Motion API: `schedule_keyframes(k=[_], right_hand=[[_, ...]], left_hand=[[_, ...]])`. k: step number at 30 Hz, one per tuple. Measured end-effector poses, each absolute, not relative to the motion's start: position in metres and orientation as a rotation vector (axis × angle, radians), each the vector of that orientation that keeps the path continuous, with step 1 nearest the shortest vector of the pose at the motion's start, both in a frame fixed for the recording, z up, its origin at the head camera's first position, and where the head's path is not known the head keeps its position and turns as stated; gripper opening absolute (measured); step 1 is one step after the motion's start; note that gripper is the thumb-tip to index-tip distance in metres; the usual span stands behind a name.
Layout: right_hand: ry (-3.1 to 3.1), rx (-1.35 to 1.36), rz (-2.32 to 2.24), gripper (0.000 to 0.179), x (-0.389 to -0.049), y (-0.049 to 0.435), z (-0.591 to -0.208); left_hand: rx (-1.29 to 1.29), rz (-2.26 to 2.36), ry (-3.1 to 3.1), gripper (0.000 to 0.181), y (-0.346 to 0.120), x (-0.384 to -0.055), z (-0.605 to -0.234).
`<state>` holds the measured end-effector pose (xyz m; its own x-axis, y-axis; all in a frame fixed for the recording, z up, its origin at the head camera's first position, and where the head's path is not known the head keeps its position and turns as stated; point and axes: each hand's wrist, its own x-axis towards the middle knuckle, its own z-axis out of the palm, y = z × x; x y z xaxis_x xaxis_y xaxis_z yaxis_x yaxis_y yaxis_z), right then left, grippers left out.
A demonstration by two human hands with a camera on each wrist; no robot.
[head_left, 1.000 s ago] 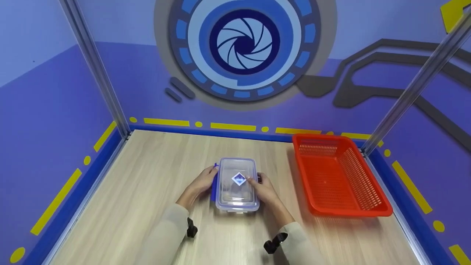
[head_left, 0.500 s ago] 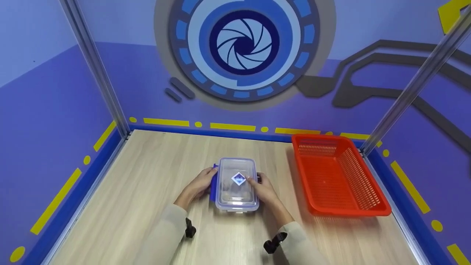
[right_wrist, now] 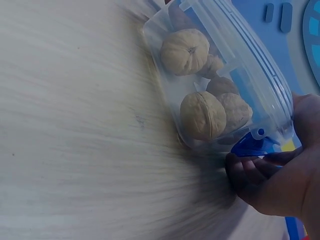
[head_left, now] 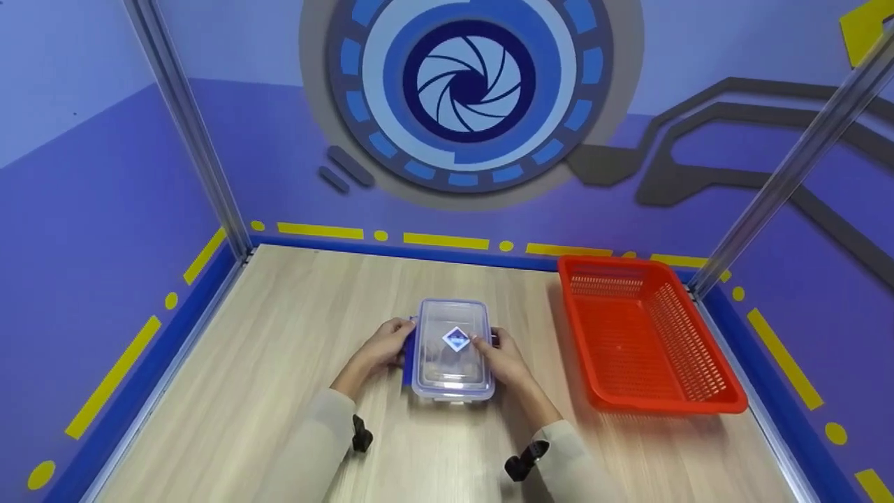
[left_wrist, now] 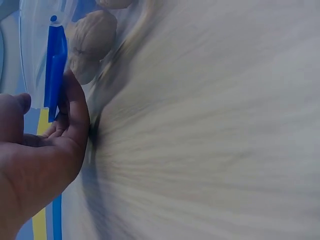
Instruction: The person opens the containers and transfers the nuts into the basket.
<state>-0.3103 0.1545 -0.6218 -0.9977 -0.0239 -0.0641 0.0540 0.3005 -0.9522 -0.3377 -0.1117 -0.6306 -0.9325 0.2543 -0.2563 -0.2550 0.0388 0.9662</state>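
Observation:
A clear plastic food container [head_left: 454, 363] with a lidded top and a diamond-shaped label sits on the table in front of me. Several walnuts [right_wrist: 202, 115] show through its wall in the right wrist view. My left hand [head_left: 384, 344] holds the container's left side, its curled fingers behind the long blue latch [left_wrist: 56, 70], which stands out from the lid, and its thumb near the lid edge. On the opposite side my right hand [head_left: 504, 360] grips the container, thumb on top of the lid and fingers curled under the right blue latch [right_wrist: 250, 145].
A red plastic basket [head_left: 594, 402] with perforated sides stands on the right of the wooden table [head_left: 293, 300]. Printed blue-purple panels [head_left: 279, 161] and metal posts [head_left: 192, 133] enclose the table at the back and sides.
The far tip of the left blue latch sits slightly lower beside the lid. Both hands keep nearly the same hold, and the head view has shifted a little.

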Motion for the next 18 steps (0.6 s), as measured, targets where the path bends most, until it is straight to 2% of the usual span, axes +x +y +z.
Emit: schedule_keyframes(k=[10, 18], right_hand=[[2.484, 0.021, -1.781, 0.059, -0.311, 0.154, -0.622], [2.535, -0.003, -1.704, 0.06, -0.311, 0.16, -0.617]], left_hand=[[-0.033, 1.861, 2.124, 0.039, -0.115, -0.333, -0.617], [0.078, 1.669, 2.56, 0.043, -0.103, -0.325, -0.597]])
